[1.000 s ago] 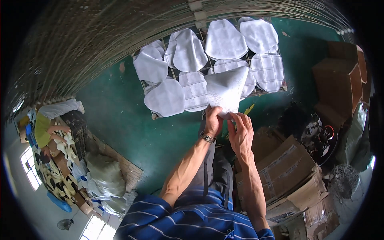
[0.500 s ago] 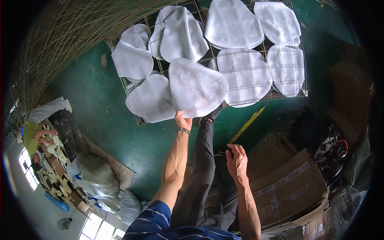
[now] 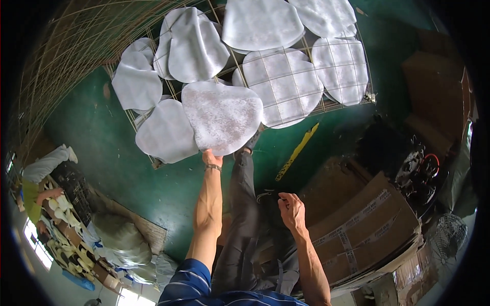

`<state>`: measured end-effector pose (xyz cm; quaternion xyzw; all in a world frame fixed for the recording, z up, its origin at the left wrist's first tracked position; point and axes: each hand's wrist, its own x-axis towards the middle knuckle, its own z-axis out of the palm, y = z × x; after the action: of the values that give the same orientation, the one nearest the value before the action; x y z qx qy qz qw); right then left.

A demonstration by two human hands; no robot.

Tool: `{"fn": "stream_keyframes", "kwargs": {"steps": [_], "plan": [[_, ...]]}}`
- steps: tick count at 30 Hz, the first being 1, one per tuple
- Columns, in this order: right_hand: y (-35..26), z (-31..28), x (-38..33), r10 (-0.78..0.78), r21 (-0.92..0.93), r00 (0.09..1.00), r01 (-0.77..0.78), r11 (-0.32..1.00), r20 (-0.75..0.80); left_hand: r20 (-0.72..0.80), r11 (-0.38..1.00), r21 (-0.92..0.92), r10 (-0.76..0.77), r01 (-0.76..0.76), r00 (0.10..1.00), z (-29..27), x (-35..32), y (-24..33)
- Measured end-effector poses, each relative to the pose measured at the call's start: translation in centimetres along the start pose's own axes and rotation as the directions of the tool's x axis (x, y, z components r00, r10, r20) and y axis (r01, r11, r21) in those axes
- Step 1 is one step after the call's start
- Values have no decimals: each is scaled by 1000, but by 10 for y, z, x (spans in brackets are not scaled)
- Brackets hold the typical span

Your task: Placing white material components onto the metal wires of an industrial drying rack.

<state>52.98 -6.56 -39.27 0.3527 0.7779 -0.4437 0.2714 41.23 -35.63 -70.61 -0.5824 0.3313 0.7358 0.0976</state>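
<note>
Now, left hand (image 3: pixel 211 157): fingers pinching the near edge of a white heart-shaped sheet (image 3: pixel 222 117) at the wire rack's (image 3: pixel 352 102) near edge.
Right hand (image 3: pixel 291 209): loosely curled, holding nothing, over the lap.

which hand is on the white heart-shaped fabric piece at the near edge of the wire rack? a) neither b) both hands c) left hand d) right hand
c: the left hand reaches up to the lower edge of the white heart-shaped fabric piece on the wire rack, while the right hand hangs back, apart from it.

Cardboard boxes (image 3: pixel 375 224) beside a yellow strip (image 3: pixel 296 151).
</note>
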Motion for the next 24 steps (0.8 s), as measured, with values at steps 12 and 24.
{"fn": "stream_keyframes", "kwargs": {"steps": [12,24], "plan": [[29,-9,-63,53,161,994,-37,986,-100,446,-345,890,521,-299,727,69,-80,12],[92,14,-91,297,292,951,-261,920,-86,774,-928,-277,-369,-249,514,253,-76,-19]]}}
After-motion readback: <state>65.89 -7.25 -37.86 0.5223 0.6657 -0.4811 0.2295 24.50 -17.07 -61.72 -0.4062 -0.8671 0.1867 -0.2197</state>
